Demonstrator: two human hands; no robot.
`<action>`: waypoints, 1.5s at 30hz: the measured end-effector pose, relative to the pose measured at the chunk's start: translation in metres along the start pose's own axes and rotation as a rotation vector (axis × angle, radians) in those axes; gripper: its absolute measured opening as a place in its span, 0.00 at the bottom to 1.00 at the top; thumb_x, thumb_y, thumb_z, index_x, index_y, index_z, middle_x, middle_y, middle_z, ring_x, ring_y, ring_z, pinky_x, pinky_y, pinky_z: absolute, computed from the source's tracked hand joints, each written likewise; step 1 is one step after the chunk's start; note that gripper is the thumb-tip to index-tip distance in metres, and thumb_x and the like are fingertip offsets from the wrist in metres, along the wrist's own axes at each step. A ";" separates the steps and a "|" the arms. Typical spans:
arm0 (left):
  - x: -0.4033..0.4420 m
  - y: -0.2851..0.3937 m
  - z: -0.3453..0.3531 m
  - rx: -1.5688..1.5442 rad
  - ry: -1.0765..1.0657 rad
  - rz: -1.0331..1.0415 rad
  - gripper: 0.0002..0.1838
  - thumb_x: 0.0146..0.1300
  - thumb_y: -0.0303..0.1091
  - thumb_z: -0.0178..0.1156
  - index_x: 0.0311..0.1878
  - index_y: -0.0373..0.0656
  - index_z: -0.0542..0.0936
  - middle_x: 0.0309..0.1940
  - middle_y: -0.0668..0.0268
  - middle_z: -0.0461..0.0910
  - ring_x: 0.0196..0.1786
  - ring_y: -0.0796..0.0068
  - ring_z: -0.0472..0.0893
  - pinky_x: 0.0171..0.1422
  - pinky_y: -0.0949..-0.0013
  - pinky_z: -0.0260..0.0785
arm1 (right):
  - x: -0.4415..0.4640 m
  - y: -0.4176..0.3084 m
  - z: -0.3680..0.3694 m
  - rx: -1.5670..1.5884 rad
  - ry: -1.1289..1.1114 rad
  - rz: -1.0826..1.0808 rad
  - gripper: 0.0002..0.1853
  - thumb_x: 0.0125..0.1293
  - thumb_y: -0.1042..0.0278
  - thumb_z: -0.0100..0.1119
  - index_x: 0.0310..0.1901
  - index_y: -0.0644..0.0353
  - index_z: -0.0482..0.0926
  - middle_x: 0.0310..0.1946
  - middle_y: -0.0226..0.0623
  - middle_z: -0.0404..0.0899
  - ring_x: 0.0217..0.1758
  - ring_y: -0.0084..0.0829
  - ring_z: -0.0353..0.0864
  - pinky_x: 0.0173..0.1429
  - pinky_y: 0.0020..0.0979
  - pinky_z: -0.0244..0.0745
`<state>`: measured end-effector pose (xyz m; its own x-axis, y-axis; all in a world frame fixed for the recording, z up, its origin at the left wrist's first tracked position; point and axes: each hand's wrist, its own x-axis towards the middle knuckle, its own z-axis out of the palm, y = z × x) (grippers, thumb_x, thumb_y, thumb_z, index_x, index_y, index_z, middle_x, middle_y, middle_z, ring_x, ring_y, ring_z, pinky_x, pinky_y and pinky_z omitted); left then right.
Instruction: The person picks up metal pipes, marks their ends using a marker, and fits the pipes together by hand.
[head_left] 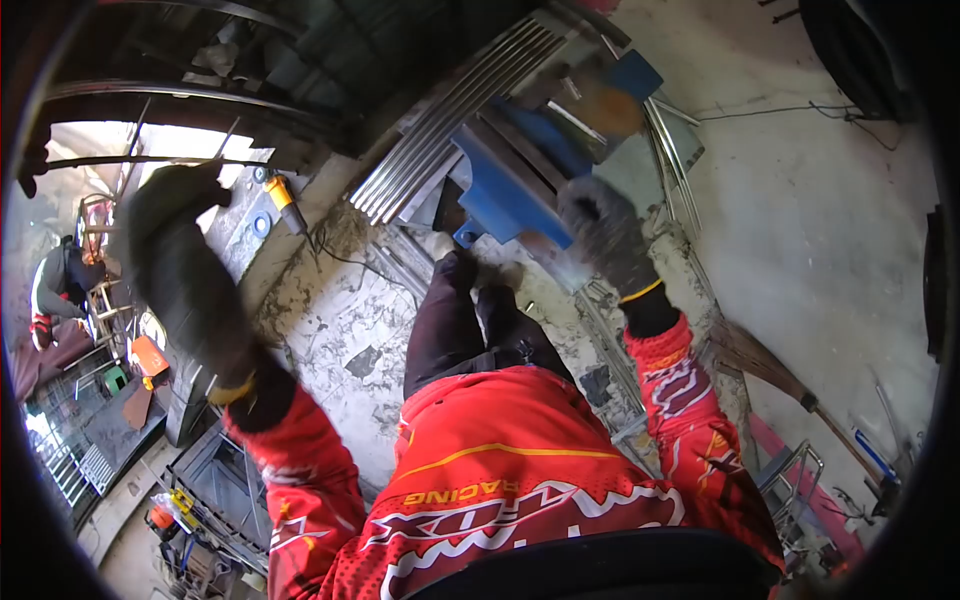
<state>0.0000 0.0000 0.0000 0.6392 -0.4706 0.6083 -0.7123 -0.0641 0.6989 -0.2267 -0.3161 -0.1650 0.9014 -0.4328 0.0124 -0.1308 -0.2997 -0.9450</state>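
Observation:
My left hand (185,250), in a dark grey work glove, is raised at the left and smeared by motion. Its fingers bend at the top near a thin dark bar (100,160); I cannot tell whether they touch it. My right hand (610,240), also gloved, is beside the near right end of a blue bench vise (505,195). Its fingers look curled, but blur hides what is in them. Dark vise jaws (520,150) run across the blue body. A blurred brownish-orange round shape (610,108) shows behind the vise.
Several shiny metal tubes (460,115) lie left of the vise. A yellow angle grinder (283,205) with a cord rests near my left hand. Another person (62,285) bends over at the far left. A broom (765,365) leans by the right wall. The concrete floor (335,320) is stained.

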 end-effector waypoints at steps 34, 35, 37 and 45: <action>-0.107 -0.359 0.393 0.441 -0.751 -0.421 0.15 0.60 0.38 0.61 0.51 0.51 0.79 0.43 0.57 0.84 0.51 0.50 0.84 0.53 0.49 0.77 | 0.045 0.065 0.055 -0.953 0.127 0.097 0.33 0.57 0.57 0.67 0.63 0.62 0.73 0.63 0.53 0.66 0.66 0.59 0.67 0.68 0.56 0.65; -0.105 -0.359 0.395 0.438 -0.751 -0.412 0.15 0.60 0.38 0.61 0.51 0.51 0.79 0.43 0.57 0.84 0.51 0.50 0.84 0.53 0.49 0.77 | 0.045 0.065 0.056 -0.946 0.134 0.086 0.33 0.57 0.57 0.67 0.63 0.61 0.73 0.63 0.53 0.66 0.66 0.58 0.67 0.68 0.56 0.65; -0.102 -0.356 0.392 0.402 -0.777 -0.433 0.11 0.62 0.35 0.58 0.47 0.51 0.81 0.43 0.56 0.84 0.47 0.50 0.85 0.48 0.48 0.79 | 0.044 0.063 0.056 -0.937 0.147 0.075 0.33 0.57 0.57 0.67 0.63 0.61 0.73 0.63 0.53 0.66 0.66 0.58 0.67 0.68 0.56 0.65; -0.108 -0.338 0.397 0.612 -0.725 -0.341 0.09 0.63 0.32 0.57 0.46 0.45 0.80 0.39 0.53 0.81 0.39 0.49 0.86 0.39 0.49 0.79 | 0.045 0.060 0.056 -0.919 0.170 0.070 0.32 0.57 0.56 0.68 0.62 0.61 0.74 0.62 0.52 0.67 0.65 0.59 0.68 0.67 0.57 0.65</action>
<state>0.0571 -0.2765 -0.4513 0.6510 -0.7515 -0.1066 -0.6808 -0.6402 0.3558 -0.1705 -0.3061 -0.2395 0.8159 -0.5724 0.0814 -0.5231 -0.7909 -0.3176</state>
